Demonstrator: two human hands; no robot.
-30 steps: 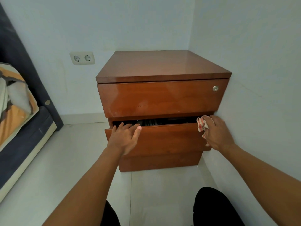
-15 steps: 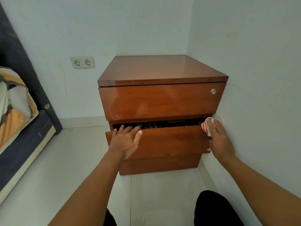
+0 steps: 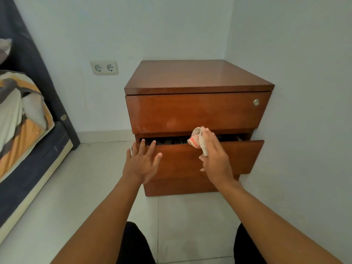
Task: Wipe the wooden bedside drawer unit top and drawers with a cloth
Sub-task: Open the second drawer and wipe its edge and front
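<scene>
Wiping the open middle drawer's (image 3: 190, 161) top edge goes best in one unbroken pass: the right hand (image 3: 215, 159), clenched around the bunched cloth (image 3: 197, 139), presses at mid-edge, while the left hand (image 3: 142, 162), fingers spread, steadies the drawer's left end.

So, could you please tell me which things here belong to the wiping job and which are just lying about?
Part of the job:
- drawer unit
- open middle drawer
- cloth, held in the right hand
- left hand, spread on the drawer front

Just lying about:
- wall socket
- bed with bedding
</scene>
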